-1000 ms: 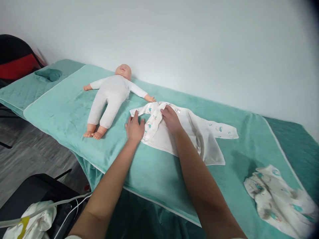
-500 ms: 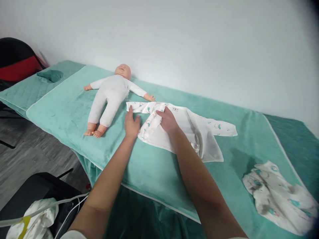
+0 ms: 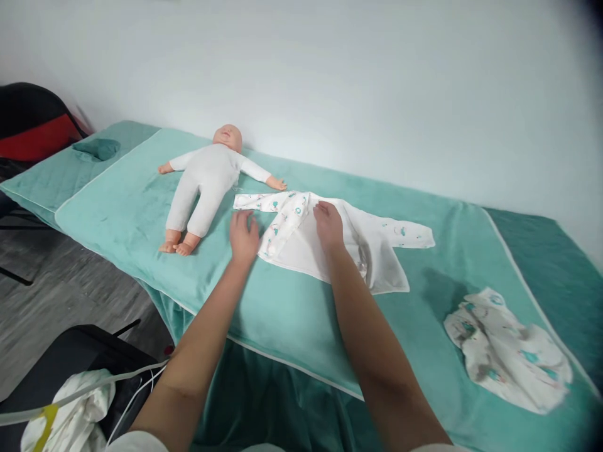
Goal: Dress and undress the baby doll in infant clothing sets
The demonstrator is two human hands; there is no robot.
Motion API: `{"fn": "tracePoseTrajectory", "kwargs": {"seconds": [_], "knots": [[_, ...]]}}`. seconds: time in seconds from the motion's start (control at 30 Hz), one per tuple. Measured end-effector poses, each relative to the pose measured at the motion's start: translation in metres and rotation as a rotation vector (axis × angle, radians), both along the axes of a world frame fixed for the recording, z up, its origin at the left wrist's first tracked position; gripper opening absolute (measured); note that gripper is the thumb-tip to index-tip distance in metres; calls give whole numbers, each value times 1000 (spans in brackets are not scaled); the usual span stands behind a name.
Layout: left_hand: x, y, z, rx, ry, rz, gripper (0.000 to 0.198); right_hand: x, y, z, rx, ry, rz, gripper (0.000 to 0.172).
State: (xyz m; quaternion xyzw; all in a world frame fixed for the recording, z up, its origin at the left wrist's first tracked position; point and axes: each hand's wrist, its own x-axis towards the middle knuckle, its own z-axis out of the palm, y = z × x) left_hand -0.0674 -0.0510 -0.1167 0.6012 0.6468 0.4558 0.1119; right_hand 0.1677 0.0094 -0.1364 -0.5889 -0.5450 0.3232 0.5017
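Fingers (image 3: 235, 222) half-curled, the left hand (image 3: 244, 238) holds nothing beside a white, teal-printed cloth shirt (image 3: 298, 246) on a green plush bed (image 3: 276, 320), and the right hand (image 3: 329, 227), bent, grip unclear, covers part of its front, where a snagging fingertip could rumple it.

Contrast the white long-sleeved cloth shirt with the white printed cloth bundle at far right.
The white long-sleeved cloth shirt lies spread out; the white printed cloth bundle is crumpled. The shirt shows a broad plain white area; the bundle shows teal motifs across much of it. Both are white fabric with teal print, lying on the teal fabric cover.
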Motion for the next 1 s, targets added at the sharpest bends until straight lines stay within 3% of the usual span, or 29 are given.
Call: {"fn": "tracePoseTrajectory", "kwargs": {"seconds": [0.13,0.2,0.4,0.57,0.7,0.83,0.93,1.0], "knots": [[16,-38,9,25,344,-318,28,4,-13,-1,2,11,-45,50],[23,-54,9,-6,424,-374,30,2,-17,1,-20,13,-14,51],[30,-68,2,-63,376,-248,38,-16,1,12,-143,-62,-72,51],[26,-63,1,-109,309,-153,23,-35,19,19,-192,-15,-137,45],[21,-54,-2,-116,11,17,28,-37,12,23,-118,206,47,57],[20,-47,-9,-8,-243,133,32,-35,4,20,-38,524,258,62],[19,-46,-13,98,-302,129,35,-40,6,13,-14,430,282,66],[18,-46,-14,144,-273,117,32,-46,7,9,27,249,299,59]]}}
